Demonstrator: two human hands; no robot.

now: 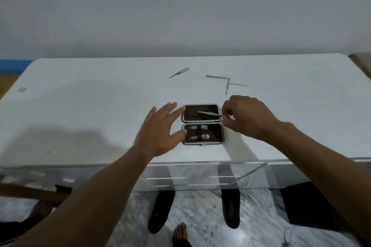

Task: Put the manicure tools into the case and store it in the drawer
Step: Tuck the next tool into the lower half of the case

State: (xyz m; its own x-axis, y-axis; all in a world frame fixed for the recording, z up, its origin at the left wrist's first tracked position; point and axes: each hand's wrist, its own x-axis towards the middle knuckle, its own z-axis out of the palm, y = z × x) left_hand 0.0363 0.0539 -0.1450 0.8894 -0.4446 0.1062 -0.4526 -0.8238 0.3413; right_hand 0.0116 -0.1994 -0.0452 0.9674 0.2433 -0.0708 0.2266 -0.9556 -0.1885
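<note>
On the white worktop (80, 106) the open case (202, 124) lies between both hands. The right hand (247, 116) has its grip pinched on small scissors (209, 114) over the lid half; the left hand (160, 128), fingers spread, touches the case's left edge.

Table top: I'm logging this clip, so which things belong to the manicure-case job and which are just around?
Job:
open case
two clippers strapped inside
scissors in right hand
left hand
tweezers
three loose tools
clear drawer

Just around:
table
marble floor
</note>
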